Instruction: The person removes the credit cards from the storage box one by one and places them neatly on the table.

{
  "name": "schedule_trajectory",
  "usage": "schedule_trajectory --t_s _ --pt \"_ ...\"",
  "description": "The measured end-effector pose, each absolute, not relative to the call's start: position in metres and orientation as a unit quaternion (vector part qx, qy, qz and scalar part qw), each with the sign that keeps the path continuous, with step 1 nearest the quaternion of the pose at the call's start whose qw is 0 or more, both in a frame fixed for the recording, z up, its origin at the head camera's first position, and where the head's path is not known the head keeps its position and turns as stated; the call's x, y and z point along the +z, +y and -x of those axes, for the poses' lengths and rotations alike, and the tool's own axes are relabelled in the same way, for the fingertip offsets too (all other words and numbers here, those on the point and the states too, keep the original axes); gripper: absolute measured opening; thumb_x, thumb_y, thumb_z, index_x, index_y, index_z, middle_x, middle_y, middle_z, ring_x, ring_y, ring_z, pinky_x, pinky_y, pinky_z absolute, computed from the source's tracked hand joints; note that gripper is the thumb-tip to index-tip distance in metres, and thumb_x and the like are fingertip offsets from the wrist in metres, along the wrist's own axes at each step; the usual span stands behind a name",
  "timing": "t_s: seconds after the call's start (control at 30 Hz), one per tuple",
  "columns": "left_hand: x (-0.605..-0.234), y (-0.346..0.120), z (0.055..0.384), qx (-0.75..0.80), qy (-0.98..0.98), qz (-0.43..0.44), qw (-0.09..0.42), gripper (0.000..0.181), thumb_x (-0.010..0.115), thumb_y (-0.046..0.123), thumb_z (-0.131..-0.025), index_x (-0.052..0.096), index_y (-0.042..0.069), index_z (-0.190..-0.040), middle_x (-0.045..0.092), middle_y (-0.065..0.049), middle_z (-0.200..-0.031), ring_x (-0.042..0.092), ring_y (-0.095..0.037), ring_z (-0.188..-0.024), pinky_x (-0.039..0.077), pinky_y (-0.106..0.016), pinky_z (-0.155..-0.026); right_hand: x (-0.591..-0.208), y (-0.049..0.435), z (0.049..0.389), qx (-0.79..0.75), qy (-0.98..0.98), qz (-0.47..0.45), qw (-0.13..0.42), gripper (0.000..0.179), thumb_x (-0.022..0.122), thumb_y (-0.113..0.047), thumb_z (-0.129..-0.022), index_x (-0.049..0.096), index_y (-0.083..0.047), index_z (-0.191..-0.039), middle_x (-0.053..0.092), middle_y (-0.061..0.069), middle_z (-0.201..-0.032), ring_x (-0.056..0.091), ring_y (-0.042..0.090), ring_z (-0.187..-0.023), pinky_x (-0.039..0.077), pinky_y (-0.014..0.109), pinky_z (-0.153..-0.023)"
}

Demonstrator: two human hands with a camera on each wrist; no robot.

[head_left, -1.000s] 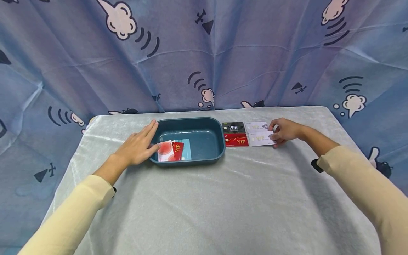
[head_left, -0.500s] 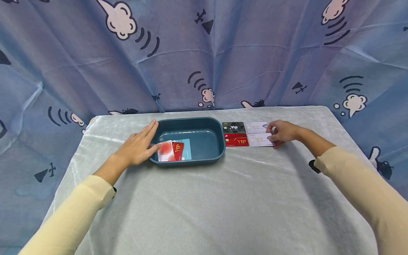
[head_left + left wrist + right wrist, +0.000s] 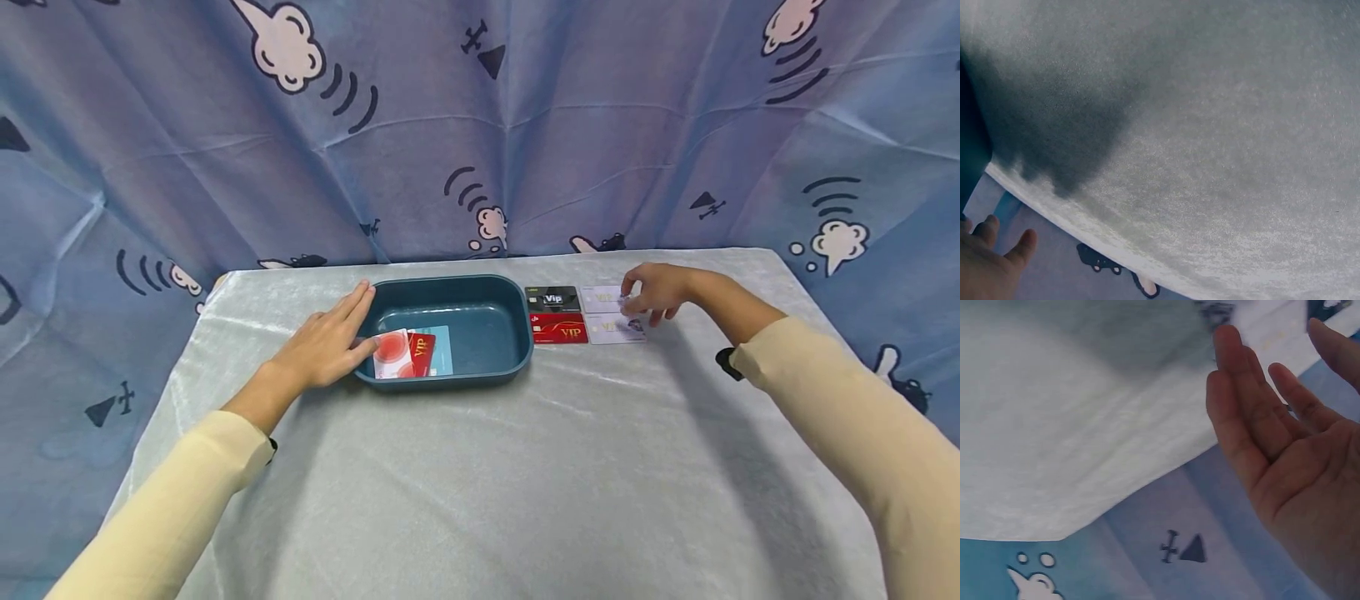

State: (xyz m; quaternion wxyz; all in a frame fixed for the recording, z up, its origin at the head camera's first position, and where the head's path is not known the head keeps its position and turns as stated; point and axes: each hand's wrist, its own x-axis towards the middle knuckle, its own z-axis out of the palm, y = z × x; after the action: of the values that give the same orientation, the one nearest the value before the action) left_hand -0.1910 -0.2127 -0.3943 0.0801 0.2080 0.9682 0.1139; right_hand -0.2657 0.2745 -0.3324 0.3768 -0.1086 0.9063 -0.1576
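My left hand (image 3: 318, 346) rests on the left rim of a dark teal rectangular bin (image 3: 486, 337), its fingers straight. Inside, at the bin's front left, overlap a white card with red circles (image 3: 392, 355), a red VIP card (image 3: 422, 354) and a light blue card (image 3: 443, 348). To the bin's right, a black VIP card (image 3: 552, 299) lies above a red VIP card (image 3: 558, 330). Beside them are an upper white VIP card (image 3: 599, 297) and a lower white VIP card (image 3: 613, 332). My right hand (image 3: 662, 287) hovers over the white pair's right side, thumb and fingers apart, holding nothing.
A pale grey velvety cloth (image 3: 480, 483) covers the table. Behind it hangs a blue patterned curtain (image 3: 600, 150), close to the table's back edge. The left wrist view shows mostly cloth, with the bin's dark side (image 3: 969, 137) at the left.
My right hand has slid the lower white card slightly left against its neighbours, let go of it and lifted up and away to the back. My left hand has stayed on the bin.
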Motion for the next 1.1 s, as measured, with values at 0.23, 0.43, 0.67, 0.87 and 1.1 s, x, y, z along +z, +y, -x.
schedule_trajectory --t_s 0.23,0.43,0.67,0.87,1.1 --pt "-0.395 -0.213 0.192 0.113 0.969 -0.206 0.079 0.083 0.045 0.048 -0.101 0.005 0.008 -0.161 0.002 -0.009 -0.167 0.014 -0.033 -0.151 0.023 -0.066 -0.112 -0.318 0.236 0.268 -0.176 0.917 0.145 0.329 0.042 0.059 -0.019 -0.099 0.047 0.007 -0.13 0.058 0.03 -0.121 0.068 0.04 -0.097 0.056 0.051 -0.082" --pt "-0.393 -0.213 0.191 0.111 0.968 -0.211 0.082 0.082 0.044 0.046 -0.102 0.003 0.007 -0.16 0.001 -0.01 -0.167 0.013 -0.033 -0.152 0.022 -0.066 -0.112 -0.31 0.2 0.271 -0.197 0.923 0.193 0.269 0.034 0.059 -0.015 -0.099 0.054 0.005 -0.126 0.065 0.026 -0.112 0.07 0.037 -0.09 0.058 0.044 -0.077" --pt "-0.394 -0.214 0.191 0.112 0.967 -0.214 0.081 0.081 0.044 0.046 -0.102 0.003 0.008 -0.16 0.001 -0.01 -0.167 0.013 -0.032 -0.152 0.022 -0.066 -0.112 -0.308 0.161 0.274 -0.216 0.919 0.233 0.233 0.031 0.06 -0.014 -0.098 0.059 0.006 -0.122 0.07 0.02 -0.102 0.071 0.032 -0.08 0.057 0.037 -0.071" --pt "-0.397 -0.214 0.191 0.115 0.968 -0.211 0.074 0.082 0.046 0.047 -0.101 0.005 0.007 -0.16 0.002 -0.009 -0.167 0.015 -0.032 -0.151 0.024 -0.066 -0.111 -0.307 0.136 0.274 -0.231 0.913 0.232 0.243 0.031 0.059 -0.015 -0.099 0.059 0.005 -0.122 0.068 0.023 -0.109 0.072 0.03 -0.08 0.059 0.039 -0.074" --pt "-0.398 -0.214 0.193 0.118 0.968 -0.211 0.072 0.082 0.046 0.048 -0.101 0.006 0.008 -0.161 0.004 -0.009 -0.167 0.015 -0.031 -0.151 0.024 -0.066 -0.111 -0.307 0.116 0.272 -0.236 0.914 0.23 0.236 0.028 0.059 -0.016 -0.1 0.06 0.003 -0.121 0.066 0.024 -0.111 0.071 0.03 -0.082 0.059 0.039 -0.074"
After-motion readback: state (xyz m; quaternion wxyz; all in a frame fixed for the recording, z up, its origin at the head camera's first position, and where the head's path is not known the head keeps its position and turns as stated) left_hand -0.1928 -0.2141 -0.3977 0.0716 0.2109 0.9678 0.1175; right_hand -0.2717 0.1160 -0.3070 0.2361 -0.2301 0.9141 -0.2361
